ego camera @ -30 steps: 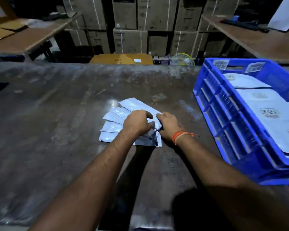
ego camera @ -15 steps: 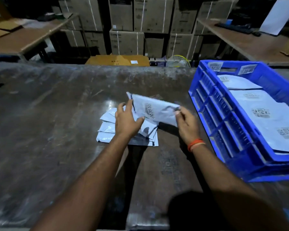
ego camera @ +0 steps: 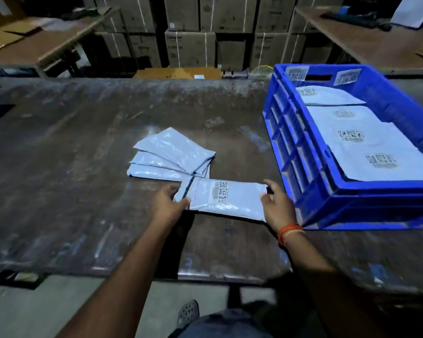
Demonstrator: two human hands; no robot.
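Note:
A grey mailer pouch with a barcode label (ego camera: 226, 197) is held flat just above the dark table (ego camera: 71, 167), label side up. My left hand (ego camera: 167, 207) pinches its left end, thumb on top. My right hand (ego camera: 277, 206) grips its right end. Behind the pouch lies a fanned stack of several empty grey mailer bags (ego camera: 171, 156). To the right stands a blue plastic crate (ego camera: 310, 172) holding several packed grey mailers (ego camera: 366, 140) with QR labels.
Stacked cardboard boxes (ego camera: 189, 48) line the back. Wooden benches stand at the far left (ego camera: 34, 42) and far right (ego camera: 376, 40). A flat yellow carton (ego camera: 176, 73) lies beyond the table. The table's near edge and my foot (ego camera: 187, 313) show below.
Both hands lifted one pouch off the fanned stack, turned it label side up, and brought it toward me. The camera view pulled back, showing the table's near edge.

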